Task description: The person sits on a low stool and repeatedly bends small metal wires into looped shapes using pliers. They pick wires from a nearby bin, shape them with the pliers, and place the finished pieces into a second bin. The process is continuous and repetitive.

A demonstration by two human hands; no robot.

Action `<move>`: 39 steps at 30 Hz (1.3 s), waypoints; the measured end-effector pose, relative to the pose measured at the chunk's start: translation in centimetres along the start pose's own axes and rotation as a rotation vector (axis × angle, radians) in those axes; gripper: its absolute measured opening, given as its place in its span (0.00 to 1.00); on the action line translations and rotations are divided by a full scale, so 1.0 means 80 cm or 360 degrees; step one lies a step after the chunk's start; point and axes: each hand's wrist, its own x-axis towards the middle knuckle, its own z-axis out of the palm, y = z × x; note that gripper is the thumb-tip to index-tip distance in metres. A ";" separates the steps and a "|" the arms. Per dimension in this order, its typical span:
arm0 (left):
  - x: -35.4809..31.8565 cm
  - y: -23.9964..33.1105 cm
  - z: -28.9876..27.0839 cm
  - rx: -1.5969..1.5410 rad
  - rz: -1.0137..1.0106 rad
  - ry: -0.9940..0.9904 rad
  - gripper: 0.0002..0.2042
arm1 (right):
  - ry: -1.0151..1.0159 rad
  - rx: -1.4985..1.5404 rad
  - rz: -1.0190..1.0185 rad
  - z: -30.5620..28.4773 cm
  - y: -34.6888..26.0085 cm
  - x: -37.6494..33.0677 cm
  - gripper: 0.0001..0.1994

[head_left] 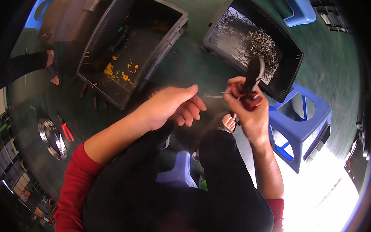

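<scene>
A seated worker raises a pair of red-handled pliers (250,83) in the right hand (251,114), above the knees and just short of the near edge of a dark crate (291,66) that holds a tangle of bent wire pieces (261,47) on the green floor (187,63). The right fingers are clamped round the handles, the dark nose pointing up toward the crate. Whether the nose bites on a wire cannot be told; a thin pale strip (214,95) shows just beside the hand, toward the left hand.

The left hand (169,107) hangs loose and holds nothing, its fingers half curled and slightly apart, close to the pliers but not touching them.

The risk, as it looks from here: the bare left fingers sit near the tool, so a slip of the grip could pinch or jab them, and a short wire end could spring off toward the face.

A second crate (130,44) lies at the far left of the floor, a wire coil (50,136) and spare pliers (66,130) nearer. Another person's gloved hand (52,68) rests by that crate.
</scene>
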 end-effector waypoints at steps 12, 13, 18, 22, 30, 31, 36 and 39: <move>0.000 0.006 -0.005 0.0301 0.0408 0.0127 0.16 | 0.0121 0.0729 0.0371 -0.025 0.007 0.028 0.20; 0.000 0.008 -0.004 0.0303 0.0408 0.0125 0.15 | 0.0113 0.0740 0.0389 -0.025 0.008 0.027 0.20; 0.012 0.005 0.008 0.0324 0.0522 0.0215 0.12 | 0.0100 0.0960 0.0432 -0.026 0.013 0.022 0.20; 0.034 -0.007 0.011 0.0350 0.0503 0.0132 0.16 | 0.0198 0.1049 0.0402 -0.026 0.021 0.026 0.18; 0.040 -0.059 0.002 0.0659 0.0455 0.0099 0.13 | 0.0408 0.1010 0.0337 -0.059 0.040 0.066 0.18; 0.039 -0.062 -0.001 0.0611 0.0343 0.0052 0.12 | 0.0378 0.0907 0.0352 -0.053 0.049 0.057 0.18; 0.036 -0.062 -0.002 0.0584 0.0384 0.0177 0.18 | -0.0098 0.0123 0.0196 -0.031 0.109 0.018 0.12; 0.028 -0.057 0.000 0.0623 0.0334 0.0220 0.24 | -0.0559 -0.0394 0.0635 -0.035 0.143 0.004 0.10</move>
